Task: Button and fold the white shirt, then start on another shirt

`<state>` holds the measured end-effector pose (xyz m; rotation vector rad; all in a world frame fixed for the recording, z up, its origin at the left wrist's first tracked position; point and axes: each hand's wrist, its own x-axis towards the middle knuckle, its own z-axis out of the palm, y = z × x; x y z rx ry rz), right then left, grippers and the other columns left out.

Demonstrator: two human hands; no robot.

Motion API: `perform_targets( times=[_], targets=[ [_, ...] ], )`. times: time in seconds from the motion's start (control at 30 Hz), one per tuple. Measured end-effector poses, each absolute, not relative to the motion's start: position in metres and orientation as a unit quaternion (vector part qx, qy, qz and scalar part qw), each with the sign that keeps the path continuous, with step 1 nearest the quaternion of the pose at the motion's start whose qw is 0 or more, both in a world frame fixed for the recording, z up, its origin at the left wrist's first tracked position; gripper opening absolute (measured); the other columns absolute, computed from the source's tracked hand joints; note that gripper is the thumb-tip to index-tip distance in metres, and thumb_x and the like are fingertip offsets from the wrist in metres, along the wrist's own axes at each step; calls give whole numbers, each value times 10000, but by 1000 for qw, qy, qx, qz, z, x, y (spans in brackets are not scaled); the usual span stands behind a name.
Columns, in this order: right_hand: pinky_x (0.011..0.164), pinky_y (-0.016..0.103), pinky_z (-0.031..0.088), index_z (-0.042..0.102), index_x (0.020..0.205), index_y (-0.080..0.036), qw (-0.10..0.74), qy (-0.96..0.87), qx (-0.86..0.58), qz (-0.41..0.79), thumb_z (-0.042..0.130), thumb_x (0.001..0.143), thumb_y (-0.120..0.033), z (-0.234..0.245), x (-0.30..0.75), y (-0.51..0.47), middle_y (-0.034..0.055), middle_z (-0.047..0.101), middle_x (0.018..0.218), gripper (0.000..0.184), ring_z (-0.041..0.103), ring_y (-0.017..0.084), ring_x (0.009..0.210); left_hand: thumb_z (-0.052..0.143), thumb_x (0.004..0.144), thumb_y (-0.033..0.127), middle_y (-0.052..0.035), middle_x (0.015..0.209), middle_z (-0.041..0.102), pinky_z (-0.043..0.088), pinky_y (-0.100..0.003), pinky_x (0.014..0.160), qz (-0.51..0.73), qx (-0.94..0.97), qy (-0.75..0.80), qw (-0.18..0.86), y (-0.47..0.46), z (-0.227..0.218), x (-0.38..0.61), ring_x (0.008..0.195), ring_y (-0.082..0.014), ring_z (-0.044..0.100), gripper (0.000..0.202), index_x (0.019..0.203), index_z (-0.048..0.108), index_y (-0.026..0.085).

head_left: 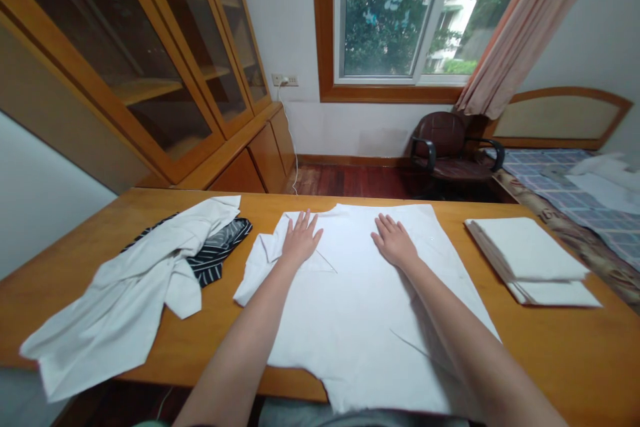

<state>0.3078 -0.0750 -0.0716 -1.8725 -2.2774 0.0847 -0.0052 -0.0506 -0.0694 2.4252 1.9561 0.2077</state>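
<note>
A white shirt (360, 320) lies spread across the wooden table in front of me, its lower end reaching the near edge. Flat on its upper left part rests my left hand (301, 240), fingers spread, beside a bunched fold of fabric. My right hand (394, 240) presses palm down on the upper right part, its fingers stretched out and fairly close together. Neither hand grips anything. Thin crease lines show in the cloth near both forearms.
To the left, a crumpled white garment (135, 280) lies over a black striped garment (213, 257). A folded white stack (530, 257) sits on the right of the table (240, 347). Beyond are a glass cabinet (165, 47), an office chair (447, 147) and a bed (575, 180).
</note>
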Motion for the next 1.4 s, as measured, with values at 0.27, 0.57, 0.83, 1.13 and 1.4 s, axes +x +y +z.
perform_targets(
  times=[0.27, 0.57, 0.83, 1.13, 1.4],
  targets=[
    [1205, 513, 222, 416, 1514, -146, 78, -721, -689, -1, 266, 1029, -433, -74, 392, -97, 103, 344, 1602, 583, 286, 267, 1493, 281, 1021, 501, -110, 1656, 173, 113, -535, 1247, 42, 763, 644, 23, -47, -65, -19, 1542, -268, 127, 634, 1568, 297, 179],
    [1216, 501, 224, 332, 1555, -164, 132, -771, -623, 13, 271, 1038, -424, -60, 368, -131, 104, 267, 1631, 582, 243, 246, 1512, 366, 1011, 338, -99, 1640, 251, 190, -435, 1259, 116, 844, 524, 3, -99, -49, 24, 1536, -237, 166, 520, 1484, 437, 134],
    [1199, 536, 250, 365, 1542, -180, 114, -818, -564, 19, 318, 1039, -481, -70, 348, -172, 117, 341, 1601, 588, 292, 271, 1493, 363, 1023, 471, -91, 1620, 301, 190, -516, 1246, 112, 854, 508, 16, -149, -73, 12, 1522, -255, 223, 589, 1535, 358, 180],
    [1203, 494, 277, 433, 1502, -137, 112, -775, -622, -5, 296, 1037, -467, -83, 415, -181, 126, 353, 1594, 587, 314, 263, 1485, 330, 1037, 447, -87, 1628, 283, 205, -476, 1243, 103, 855, 508, -5, -153, -79, -27, 1512, -230, 255, 567, 1543, 340, 193],
    [1181, 548, 302, 505, 1448, -145, 133, -750, -648, -5, 317, 1019, -384, -82, 428, -185, 128, 440, 1546, 525, 364, 286, 1458, 355, 1032, 392, -106, 1611, 320, 239, -497, 1231, 109, 853, 510, 6, -154, -73, -25, 1498, -245, 291, 524, 1507, 405, 176]
  ],
)
